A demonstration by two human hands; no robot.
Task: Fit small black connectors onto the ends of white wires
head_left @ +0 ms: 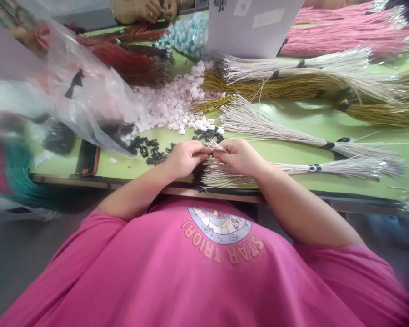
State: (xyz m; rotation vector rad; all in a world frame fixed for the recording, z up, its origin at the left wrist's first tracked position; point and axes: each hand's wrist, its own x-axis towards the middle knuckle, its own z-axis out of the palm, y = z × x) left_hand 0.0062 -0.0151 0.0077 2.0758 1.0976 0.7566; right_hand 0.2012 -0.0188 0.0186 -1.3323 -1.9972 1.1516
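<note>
My left hand [185,159] is closed in a pinch, its fingertips meeting those of my right hand at the table's front edge. What it grips is too small to make out. Several thin white wires [215,145] with bare-looking tips stick out from the closed fingers of my right hand [240,156]. Below and beside that hand lies a tied bundle of white wires [295,168]. Small black plastic pieces [153,152] are scattered by my left hand. Just beyond both hands spreads a heap of small white connector housings [170,106].
Further bundles of white wires [276,126], yellow wires [293,86] and pink wires [347,34] lie right and back. A clear plastic bag [88,100] covers the left side, near a dark phone-like object [87,156]. Another person's hands [153,10] are across the green table [122,168].
</note>
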